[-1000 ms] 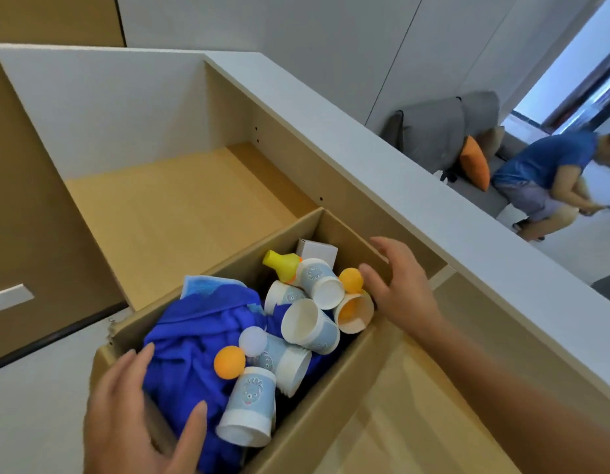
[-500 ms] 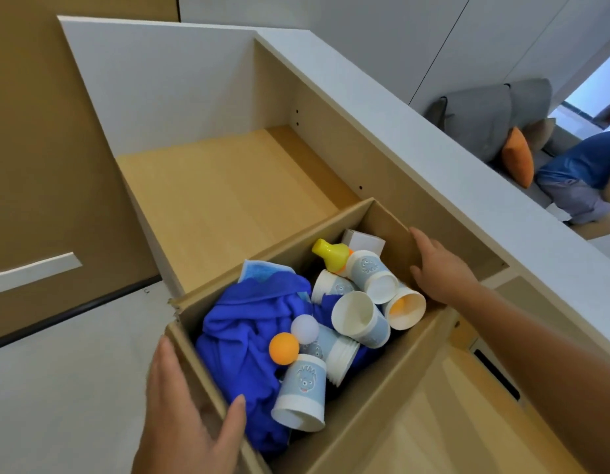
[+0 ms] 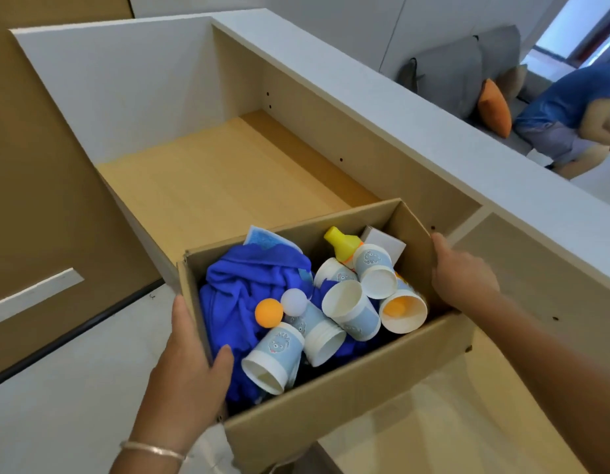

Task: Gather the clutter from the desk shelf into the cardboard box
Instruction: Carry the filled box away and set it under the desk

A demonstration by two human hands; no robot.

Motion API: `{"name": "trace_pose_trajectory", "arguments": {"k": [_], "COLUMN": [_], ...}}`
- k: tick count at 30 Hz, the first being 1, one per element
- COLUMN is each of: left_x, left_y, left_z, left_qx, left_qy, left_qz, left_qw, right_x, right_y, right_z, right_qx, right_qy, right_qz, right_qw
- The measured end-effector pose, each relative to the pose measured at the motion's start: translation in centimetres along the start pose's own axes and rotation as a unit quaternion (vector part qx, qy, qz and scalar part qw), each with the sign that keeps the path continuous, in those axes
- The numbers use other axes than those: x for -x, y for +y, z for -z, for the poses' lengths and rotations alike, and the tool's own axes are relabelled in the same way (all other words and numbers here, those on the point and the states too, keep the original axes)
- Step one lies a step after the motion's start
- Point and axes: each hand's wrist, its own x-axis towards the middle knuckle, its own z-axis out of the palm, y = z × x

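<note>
An open cardboard box (image 3: 348,398) sits low in the middle of the head view. My left hand (image 3: 190,364) grips its left wall, thumb inside. My right hand (image 3: 462,275) holds its right wall from outside. Inside lie a crumpled blue cloth (image 3: 242,295), several blue-and-white paper cups (image 3: 351,311), an orange ball (image 3: 268,312), a white ball (image 3: 294,301), a yellow-capped bottle (image 3: 341,242), a small white box (image 3: 385,242) and a light blue mask (image 3: 262,239). A second orange ball lies inside a tipped cup (image 3: 404,309). The wooden desk shelf (image 3: 221,179) behind the box is bare.
A grey-white desk top (image 3: 416,131) runs diagonally along the right above the shelf. Another compartment (image 3: 536,268) opens to the right of the box. A person in blue (image 3: 570,121) bends by a grey sofa with an orange cushion (image 3: 495,107) at far right.
Both hands have closed on the box walls, the left thumb now hooked inside. The box has come away from the shelf toward me, and the view has shifted right.
</note>
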Motion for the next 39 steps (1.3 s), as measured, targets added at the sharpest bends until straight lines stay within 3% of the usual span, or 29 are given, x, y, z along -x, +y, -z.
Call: {"name": "trace_pose_trajectory", "arguments": {"k": [7,12,18,24,34,39], "left_x": [-4.4,-6.9,-4.6,3.9,25.2,35.4], "left_y": [-0.6,0.7,3.1,4.0,2.2,0.5], "left_z": [1.6,1.7,0.8,-2.2,-10.6,-13.9], "left_qx": [-0.056,-0.086,-0.106,-0.090,-0.071,-0.064], "left_qy": [-0.063,-0.021,-0.038,-0.055,-0.094,-0.120], "left_qz": [-0.043,-0.079,-0.123,-0.184,-0.255,-0.250], "left_qw": [0.996,0.993,0.986,0.977,0.960,0.959], "right_x": [6.5,11.9,19.5,29.7,50.4,60.9], "right_y": [2.3,3.3,6.9,13.1,27.6,33.4], "right_z": [-2.2,-3.6,-4.9,-6.9,-12.2,-13.6], "right_qx": [-0.073,-0.226,-0.304,-0.338,-0.308,-0.296], "right_qy": [-0.005,0.008,0.067,0.086,0.104,0.097], "right_qz": [-0.056,-0.087,-0.110,-0.170,-0.224,-0.265], "right_qw": [0.996,0.970,0.944,0.922,0.919,0.912]}}
